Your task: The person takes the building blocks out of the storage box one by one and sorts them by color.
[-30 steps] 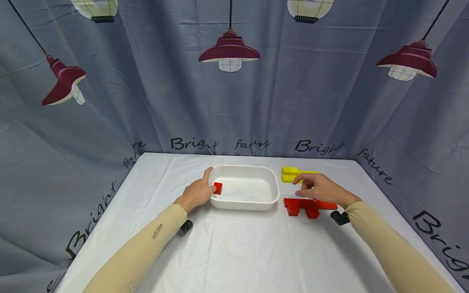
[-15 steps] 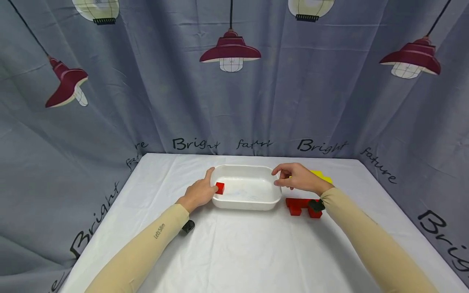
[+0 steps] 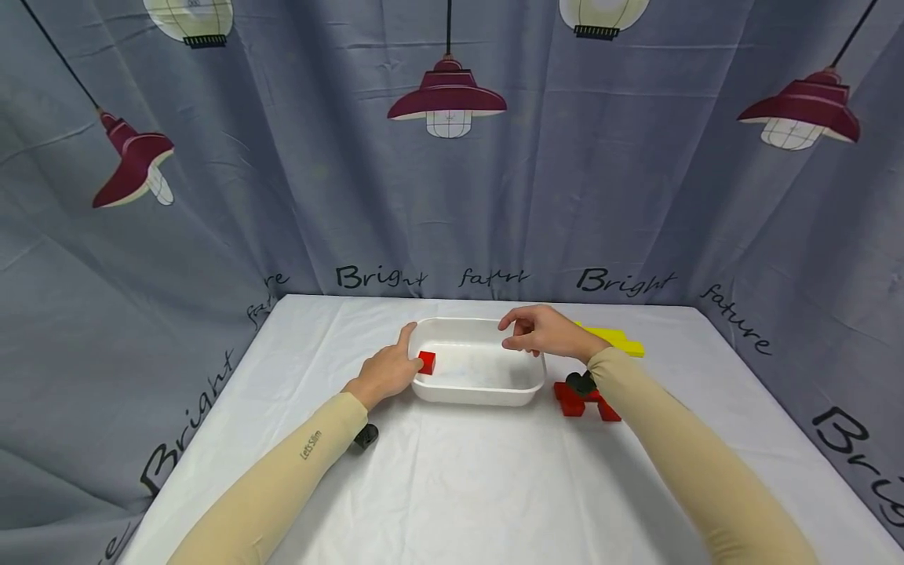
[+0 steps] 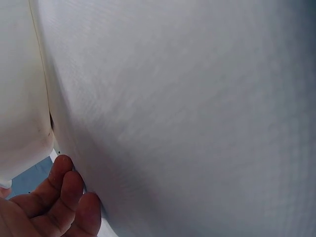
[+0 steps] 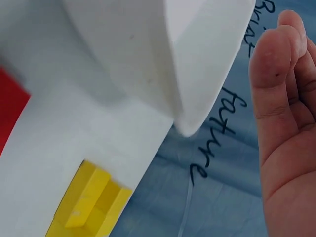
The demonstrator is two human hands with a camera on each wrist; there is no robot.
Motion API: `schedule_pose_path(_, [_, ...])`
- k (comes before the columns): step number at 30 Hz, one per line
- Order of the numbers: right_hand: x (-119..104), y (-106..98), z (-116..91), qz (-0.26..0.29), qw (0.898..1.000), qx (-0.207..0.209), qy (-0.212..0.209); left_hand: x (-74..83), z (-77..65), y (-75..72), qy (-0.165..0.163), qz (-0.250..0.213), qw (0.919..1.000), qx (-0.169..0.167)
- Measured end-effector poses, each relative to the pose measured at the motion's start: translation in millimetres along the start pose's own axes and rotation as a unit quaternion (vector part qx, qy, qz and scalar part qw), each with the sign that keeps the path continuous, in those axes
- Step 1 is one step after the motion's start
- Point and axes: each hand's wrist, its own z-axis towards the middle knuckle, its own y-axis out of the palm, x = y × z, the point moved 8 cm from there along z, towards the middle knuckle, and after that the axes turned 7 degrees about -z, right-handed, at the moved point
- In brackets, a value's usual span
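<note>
A white tray (image 3: 480, 395) stands on the table with a small red block (image 3: 427, 362) inside its left end. My left hand (image 3: 384, 373) holds the tray's left wall, its index finger along the outside and the thumb over the rim beside the block. The left wrist view shows several loosely bent fingers (image 4: 71, 190) below the tray wall. My right hand (image 3: 547, 329) hovers over the tray's right end, index finger and thumb apart and nothing visible between them. In the right wrist view its bent fingers (image 5: 271, 69) are beyond the tray's edge.
Right of the tray lie red blocks (image 3: 572, 404), partly hidden by the right wrist and its black camera (image 3: 581, 383). Behind them are yellow blocks (image 3: 627, 344), partly covered by the right hand. A grey printed curtain (image 3: 452, 204) borders the table's back and sides.
My right hand has moved left, from above the yellow and red blocks to over the tray's right end. The left hand, tray and red block stay together.
</note>
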Motion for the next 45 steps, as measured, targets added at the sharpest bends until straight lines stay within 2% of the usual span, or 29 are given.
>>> schedule_pose_path(10, [-13, 14, 22, 0.010, 1.000, -0.013, -0.003, 1.0, -1.6, -0.7, 0.000, 0.005, 1.0000, -0.001])
schedule_pose_path(22, [-17, 35, 48, 0.007, 1.000, -0.029, -0.003, 1.5, -0.6, -0.7, 0.010, 0.012, 0.9999, 0.002])
schedule_pose_path(35, [-29, 60, 77, -0.001, 0.999, -0.045, -0.011, 0.6, -0.5, -0.7, -0.001, 0.011, 0.9999, 0.003])
schedule_pose_path(40, [-27, 70, 85, -0.005, 0.998, -0.062, -0.011, -0.9, -3.1, 2.1, -0.008, 0.009, 0.9999, -0.005])
schedule_pose_path(45, [-23, 73, 90, -0.002, 0.998, -0.059, -0.015, 1.6, -1.6, 0.2, 0.002, 0.011, 0.9999, 0.007])
